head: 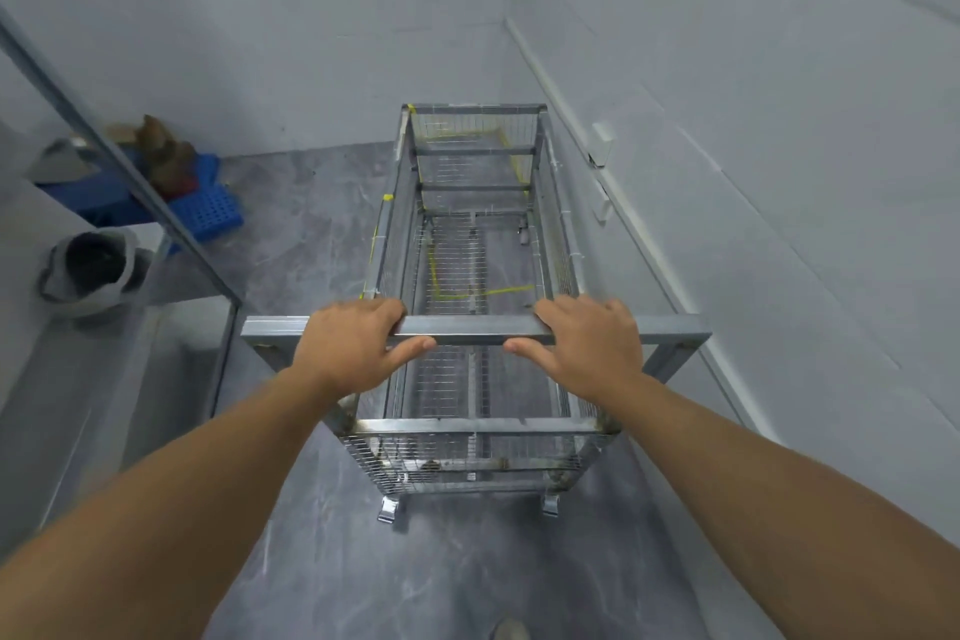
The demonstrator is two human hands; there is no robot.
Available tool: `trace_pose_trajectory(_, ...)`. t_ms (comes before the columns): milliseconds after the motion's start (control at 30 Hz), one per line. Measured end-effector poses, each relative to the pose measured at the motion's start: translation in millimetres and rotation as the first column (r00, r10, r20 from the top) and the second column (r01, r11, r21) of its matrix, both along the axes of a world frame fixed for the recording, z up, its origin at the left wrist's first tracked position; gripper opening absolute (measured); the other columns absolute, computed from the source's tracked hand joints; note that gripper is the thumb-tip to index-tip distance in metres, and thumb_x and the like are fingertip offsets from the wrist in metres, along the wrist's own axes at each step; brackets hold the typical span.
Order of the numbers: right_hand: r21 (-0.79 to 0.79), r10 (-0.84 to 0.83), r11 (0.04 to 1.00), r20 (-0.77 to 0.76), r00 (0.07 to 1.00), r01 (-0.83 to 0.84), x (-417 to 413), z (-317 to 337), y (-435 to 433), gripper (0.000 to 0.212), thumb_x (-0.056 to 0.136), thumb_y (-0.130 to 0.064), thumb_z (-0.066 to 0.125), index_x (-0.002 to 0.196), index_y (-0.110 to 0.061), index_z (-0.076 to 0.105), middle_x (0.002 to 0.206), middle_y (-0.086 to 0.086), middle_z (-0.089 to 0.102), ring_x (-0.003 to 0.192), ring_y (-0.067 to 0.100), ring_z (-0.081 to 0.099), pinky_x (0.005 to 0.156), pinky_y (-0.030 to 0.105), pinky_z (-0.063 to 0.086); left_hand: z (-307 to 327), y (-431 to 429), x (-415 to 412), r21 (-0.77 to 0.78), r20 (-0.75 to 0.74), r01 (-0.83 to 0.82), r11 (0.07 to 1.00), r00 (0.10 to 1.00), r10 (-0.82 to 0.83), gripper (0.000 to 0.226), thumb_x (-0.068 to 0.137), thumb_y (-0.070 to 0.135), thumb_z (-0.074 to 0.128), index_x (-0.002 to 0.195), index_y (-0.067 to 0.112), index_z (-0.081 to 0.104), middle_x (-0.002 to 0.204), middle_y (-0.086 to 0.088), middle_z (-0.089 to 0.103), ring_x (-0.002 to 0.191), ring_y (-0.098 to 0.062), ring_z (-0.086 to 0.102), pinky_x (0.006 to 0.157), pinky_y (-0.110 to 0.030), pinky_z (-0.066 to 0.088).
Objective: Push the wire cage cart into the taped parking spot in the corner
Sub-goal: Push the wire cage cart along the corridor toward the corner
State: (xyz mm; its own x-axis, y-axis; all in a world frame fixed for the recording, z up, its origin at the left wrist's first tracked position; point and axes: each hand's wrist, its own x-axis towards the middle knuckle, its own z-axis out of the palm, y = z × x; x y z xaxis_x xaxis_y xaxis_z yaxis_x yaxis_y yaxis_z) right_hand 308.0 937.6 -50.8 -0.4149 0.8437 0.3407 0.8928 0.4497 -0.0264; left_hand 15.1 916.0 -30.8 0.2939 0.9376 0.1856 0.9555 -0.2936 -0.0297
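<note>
A tall wire cage cart [478, 426] of grey metal stands lengthwise in front of me, pointing toward the far corner. My left hand [353, 343] and my right hand [587, 343] both grip its horizontal handle bar [470, 327], fingers over the top, thumbs underneath. Yellow tape lines [485, 292] on the grey floor show through the cart's mesh bottom, and more tape shows near the cart's far end by the walls. The cart's near casters [388, 509] rest on the floor.
A white wall [753, 172] with a baseboard runs close along the cart's right side. To the left stand a metal table edge [156, 203], a blue plastic crate [208, 203] with brown items, and a grey bucket [93, 265]. Open floor lies left of the cart.
</note>
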Motion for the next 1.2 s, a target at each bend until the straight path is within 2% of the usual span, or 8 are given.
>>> trace_pose_trajectory(100, -0.012, -0.022, 1.0, 0.003, 1.0, 0.022, 5.0, 0.7, 43.1, 0.065, 0.084, -0.083, 0.025, 0.09, -0.029, 0.06, 0.079, -0.011, 0.06, 0.073, 0.016, 0.057, 0.068, 0.033, 0.032, -4.2, 43.8, 4.4, 0.017, -0.013, -0.019, 1.0, 1.0, 0.019, 0.066, 0.081, 0.084, 0.018, 0.081, 0.026, 0.05, 0.068, 0.01, 0.056, 0.057, -0.013, 0.052, 0.047, -0.026, 0.031)
trace_pose_trajectory(200, -0.05, -0.055, 0.997, 0.033, 0.998, 0.057, 3.0, 1.6, 86.4, 0.07, 0.082, -0.086, 0.019, 0.094, -0.029, 0.058, 0.084, -0.012, 0.06, 0.078, 0.015, 0.056, 0.073, 0.035, 0.036, -4.8, 87.9, 3.7, 0.009, -0.015, -0.026, 1.0, 1.0, 0.027, 0.063, 0.081, 0.083, 0.02, 0.079, 0.026, 0.046, 0.068, 0.009, 0.056, 0.057, -0.015, 0.053, 0.048, -0.027, 0.035)
trace_pose_trajectory(400, -0.064, -0.071, 0.995, 0.026, 0.997, 0.073, -1.8, -1.6, 179.6, 0.061, 0.082, -0.085, 0.025, 0.087, -0.031, 0.052, 0.08, -0.013, 0.053, 0.074, 0.013, 0.047, 0.075, 0.037, 0.037, -3.4, 179.3, 0.5, -0.004, -0.012, -0.027, 1.0, 1.0, 0.027, 0.062, 0.08, 0.084, 0.017, 0.08, 0.027, 0.042, 0.068, 0.008, 0.056, 0.058, -0.015, 0.053, 0.049, -0.027, 0.038)
trace_pose_trajectory(533, -0.065, -0.075, 0.995, 0.015, 0.997, 0.076, -4.9, -2.7, 240.1, 0.058, 0.083, -0.084, 0.026, 0.087, -0.032, 0.051, 0.078, -0.015, 0.05, 0.075, 0.014, 0.048, 0.075, 0.038, 0.037, -3.7, 238.8, -4.1, -0.015, -0.009, -0.024, 1.0, 1.0, 0.024, 0.065, 0.079, 0.084, 0.013, 0.078, 0.027, 0.043, 0.068, 0.009, 0.055, 0.057, -0.013, 0.052, 0.047, -0.027, 0.037)
trace_pose_trajectory(700, -0.06, -0.078, 0.995, 0.008, 0.997, 0.079, -9.2, -0.7, 310.1, 0.056, 0.082, -0.084, 0.029, 0.084, -0.032, 0.049, 0.075, -0.015, 0.042, 0.071, 0.012, 0.038, 0.075, 0.039, 0.037, -2.6, 307.8, -7.6, -0.028, 0.003, -0.045, 0.999, 0.999, 0.045, 0.061, 0.083, 0.082, 0.019, 0.078, 0.026, 0.043, 0.067, 0.008, 0.055, 0.056, -0.015, 0.053, 0.051, -0.031, 0.049)
trace_pose_trajectory(867, -0.015, -0.042, 0.999, -0.009, 0.999, 0.042, -8.6, -2.4, 377.6, 0.055, 0.083, -0.082, 0.034, 0.083, -0.029, 0.048, 0.075, -0.013, 0.04, 0.069, 0.015, 0.039, 0.069, 0.038, 0.037, -1.8, 370.0, -7.4, -0.031, -0.019, -0.046, 0.998, 0.999, 0.046, 0.06, 0.084, 0.081, 0.02, 0.077, 0.026, 0.042, 0.067, 0.009, 0.053, 0.056, -0.014, 0.05, 0.048, -0.028, 0.039)
trace_pose_trajectory(1000, 0.031, -0.002, 1.0, -0.013, 1.0, 0.002, -5.6, -5.0, 431.4, 0.059, 0.084, -0.081, 0.033, 0.081, -0.026, 0.052, 0.071, -0.008, 0.052, 0.065, 0.019, 0.049, 0.065, 0.037, 0.036, -1.5, 419.8, -3.3, -0.022, -0.036, -0.062, 0.998, 0.997, 0.062, 0.061, 0.082, 0.082, 0.021, 0.078, 0.025, 0.043, 0.065, 0.008, 0.052, 0.055, -0.015, 0.049, 0.047, -0.026, 0.032)
trace_pose_trajectory(1200, 0.005, 0.034, 0.999, -0.019, 0.999, -0.034, 1.5, -0.6, 500.4, 0.057, 0.085, -0.081, 0.029, 0.08, -0.028, 0.051, 0.07, -0.011, 0.046, 0.067, 0.017, 0.05, 0.067, 0.034, 0.032, -4.7, 483.5, 4.8, -0.003, -0.009, -0.104, 0.995, 0.994, 0.104, 0.063, 0.08, 0.084, 0.019, 0.08, 0.025, 0.043, 0.069, 0.008, 0.053, 0.057, -0.016, 0.048, 0.05, -0.029, 0.037)
